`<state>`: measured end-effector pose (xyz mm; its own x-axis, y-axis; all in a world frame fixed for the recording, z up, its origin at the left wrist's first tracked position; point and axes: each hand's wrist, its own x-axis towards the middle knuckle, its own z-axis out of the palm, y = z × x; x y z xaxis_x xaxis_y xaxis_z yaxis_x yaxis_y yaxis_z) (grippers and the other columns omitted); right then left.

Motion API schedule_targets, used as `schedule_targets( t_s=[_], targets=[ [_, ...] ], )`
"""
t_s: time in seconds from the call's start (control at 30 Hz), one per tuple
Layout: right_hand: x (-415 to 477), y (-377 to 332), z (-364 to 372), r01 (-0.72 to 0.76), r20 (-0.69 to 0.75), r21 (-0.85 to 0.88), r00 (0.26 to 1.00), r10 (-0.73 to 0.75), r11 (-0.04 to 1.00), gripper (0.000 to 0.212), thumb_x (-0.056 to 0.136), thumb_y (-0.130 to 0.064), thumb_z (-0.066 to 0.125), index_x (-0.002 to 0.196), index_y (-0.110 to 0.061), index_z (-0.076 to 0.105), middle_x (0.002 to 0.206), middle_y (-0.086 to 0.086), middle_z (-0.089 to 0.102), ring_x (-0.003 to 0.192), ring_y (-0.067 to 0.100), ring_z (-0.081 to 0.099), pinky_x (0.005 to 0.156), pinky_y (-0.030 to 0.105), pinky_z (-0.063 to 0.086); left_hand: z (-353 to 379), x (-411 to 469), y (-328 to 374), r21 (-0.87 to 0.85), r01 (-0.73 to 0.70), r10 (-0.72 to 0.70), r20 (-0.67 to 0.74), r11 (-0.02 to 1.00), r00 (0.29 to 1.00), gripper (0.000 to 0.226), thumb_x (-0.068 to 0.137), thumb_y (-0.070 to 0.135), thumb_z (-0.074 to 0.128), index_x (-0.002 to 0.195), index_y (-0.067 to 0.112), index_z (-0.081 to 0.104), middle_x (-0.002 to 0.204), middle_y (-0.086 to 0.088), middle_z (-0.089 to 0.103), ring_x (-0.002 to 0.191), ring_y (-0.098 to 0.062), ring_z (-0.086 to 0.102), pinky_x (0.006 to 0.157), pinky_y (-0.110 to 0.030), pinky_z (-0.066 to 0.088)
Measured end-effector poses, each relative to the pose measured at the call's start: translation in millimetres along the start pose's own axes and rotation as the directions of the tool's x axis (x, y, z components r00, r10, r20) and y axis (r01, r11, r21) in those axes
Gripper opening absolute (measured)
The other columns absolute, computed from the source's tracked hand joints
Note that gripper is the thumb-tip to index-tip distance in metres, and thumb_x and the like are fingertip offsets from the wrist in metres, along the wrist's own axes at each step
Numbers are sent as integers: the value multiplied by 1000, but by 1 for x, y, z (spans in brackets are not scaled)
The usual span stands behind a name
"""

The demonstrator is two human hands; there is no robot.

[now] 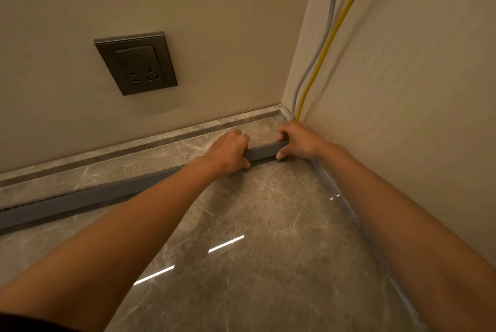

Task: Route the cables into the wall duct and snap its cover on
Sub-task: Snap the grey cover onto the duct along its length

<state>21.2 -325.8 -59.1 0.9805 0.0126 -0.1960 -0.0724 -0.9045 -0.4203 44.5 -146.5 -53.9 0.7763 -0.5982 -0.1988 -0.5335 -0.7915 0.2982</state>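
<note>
**Insp.:** Status at the corner?

**Asst.:** Duct [80,200] lies on the floor [255,237], parallel to the skirting [134,147], and runs to the corner. Its grey cover [264,150] shows between the two hands. Left grip [230,151]: fingers curled over the cover's top edge, thumb low on the front face, so it is clamped on the cover. Right grip [298,141]: same hold, at the corner end, touching the right wall [416,116].

**Insp.:** Cables?

**Asst.:** Grey cable [326,36] and yellow cable [331,44] drop side by side down the corner and pass out of view behind the right grip. Can't tell whether they sit inside the duct; the hands hide the entry.

**Insp.:** Step in hand?

**Asst.:** Judged: snapping the cover on at the corner end. Routing appears done, not confirmed. At far left a dark, ragged line runs along the duct's upper edge. Poss. the cover is unseated there; too blurred to say.

**Insp.:** Next move?

**Asst.:** Prob. squeeze both grips until the corner end clicks, then work leftward along the run, pressing section by section. Keep both cables clear of the lip, or they may get pinched. Wall socket [135,63] plays no part.
</note>
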Motion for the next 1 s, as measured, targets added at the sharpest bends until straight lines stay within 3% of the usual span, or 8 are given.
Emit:
schedule_targets(
  t_s=[0.1,0.27,0.4,0.53,0.63,0.73,0.87,1.0],
  targets=[
    [-1,-4,-2,53,30,-172,998,-49,984,40,62,-18,83,68,-15,43,84,1,49,80,19,47,66,31,36,-2,-1,2,-39,34,-34,5,999,999,46,80,19,73,116,2,51,124,-17,53,111,-31,53,90,-37,46],
    [-7,-10,1,113,66,-309,993,-97,944,56,67,-22,79,59,-27,24,92,-1,39,85,17,40,68,31,32,-3,0,5,-36,62,-61,22,997,998,31,81,14,71,106,0,61,120,-19,58,110,-32,55,89,-38,47],
    [-10,-6,4,41,61,-237,998,-27,971,41,70,-19,78,83,-17,39,95,7,54,93,28,55,68,33,37,-1,-4,9,44,35,-35,-3,998,999,26,84,9,63,108,-2,60,120,-20,56,110,-34,54,87,-38,47],
    [-8,-6,2,65,143,-257,989,-28,964,49,76,-19,73,118,-8,50,125,13,54,116,30,52,92,36,42,-2,-8,16,166,8,-5,-16,986,1000,28,87,8,56,113,-3,57,122,-20,55,111,-35,54,86,-38,45],
    [-3,-5,3,59,163,-285,987,-12,957,45,75,-21,73,115,-7,57,121,14,56,112,28,52,91,35,43,-3,-8,19,212,9,-2,-34,977,999,28,87,10,57,113,-1,58,120,-18,57,109,-33,56,87,-39,45],
    [-2,-4,4,59,145,-281,989,-18,958,42,74,-20,75,111,-7,60,118,14,59,109,28,55,90,36,44,0,-6,18,151,33,-25,-56,988,998,38,85,10,62,120,1,49,126,-17,50,115,-32,50,88,-39,46],
    [-2,-3,6,70,128,-296,991,-34,953,42,74,-21,74,111,-7,61,117,14,60,108,28,55,91,37,45,4,-2,15,151,43,-53,63,988,997,41,89,22,59,124,3,50,127,-18,51,115,-32,52,91,-38,46],
    [-5,-3,8,88,100,-305,993,-60,948,42,75,-21,73,113,-6,61,119,15,58,109,30,54,92,38,44,11,-1,19,162,38,-49,65,986,997,39,92,15,53,127,2,47,130,-19,48,119,-32,48,96,-36,43]
  ],
)
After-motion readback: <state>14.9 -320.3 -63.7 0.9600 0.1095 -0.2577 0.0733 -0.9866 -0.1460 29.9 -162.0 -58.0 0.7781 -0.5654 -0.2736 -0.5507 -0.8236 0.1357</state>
